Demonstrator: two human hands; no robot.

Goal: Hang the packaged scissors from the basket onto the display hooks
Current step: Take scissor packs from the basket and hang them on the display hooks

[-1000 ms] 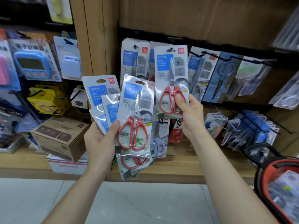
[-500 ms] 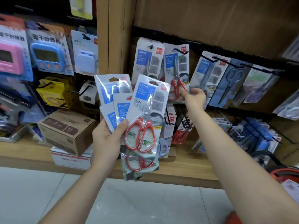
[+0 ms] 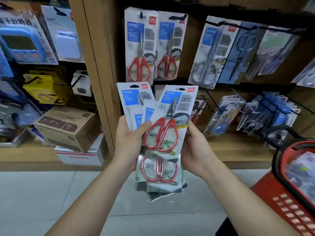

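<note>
Below the upper hook row of the wooden display, a left hand (image 3: 129,138) gripped a fanned bundle of clear-plastic and white-card scissor packs (image 3: 131,99), thumb pressed across the front. Each showed a blue label, steel blades and red loop handles. A right hand (image 3: 196,150) curled round the right edge of the front pack (image 3: 172,106). Two matching red-handled packs (image 3: 140,46) hung edge to edge on black hooks (image 3: 141,14) above, with a strip of bare panel before a grey-handled scissor pack (image 3: 209,53). A red plastic basket (image 3: 279,201) sat at lower right, apart from both hands.
</note>
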